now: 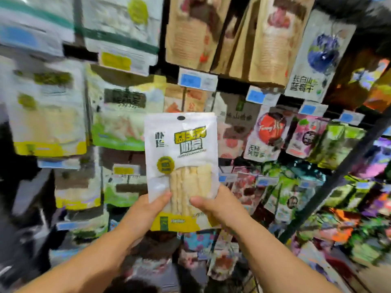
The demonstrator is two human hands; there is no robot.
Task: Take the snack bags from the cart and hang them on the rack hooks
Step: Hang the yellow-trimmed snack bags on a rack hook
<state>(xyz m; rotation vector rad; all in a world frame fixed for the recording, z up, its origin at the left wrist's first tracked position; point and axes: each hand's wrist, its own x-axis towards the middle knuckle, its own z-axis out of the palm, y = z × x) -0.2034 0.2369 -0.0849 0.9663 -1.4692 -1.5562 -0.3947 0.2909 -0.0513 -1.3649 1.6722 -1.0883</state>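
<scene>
A white snack bag (pixel 182 157) with a yellow bottom band and pale sticks in a clear window is held upright in front of the rack. Its hang hole is at the top edge. My left hand (pixel 148 210) grips its lower left side, thumb on the front. My right hand (pixel 215 206) grips its lower right side, thumb on the front. Matching white and yellow bags (pixel 48 115) hang on the rack to the left. The rack hooks are hidden behind the hanging bags.
The rack is packed with hanging bags: brown paper bags (pixel 266 39) above, a blueberry bag (pixel 319 58) at upper right, red and green packs (pixel 266 134) to the right. Blue price tags (pixel 197 79) line the rows. A dark diagonal rack post (pixel 338 178) runs at right.
</scene>
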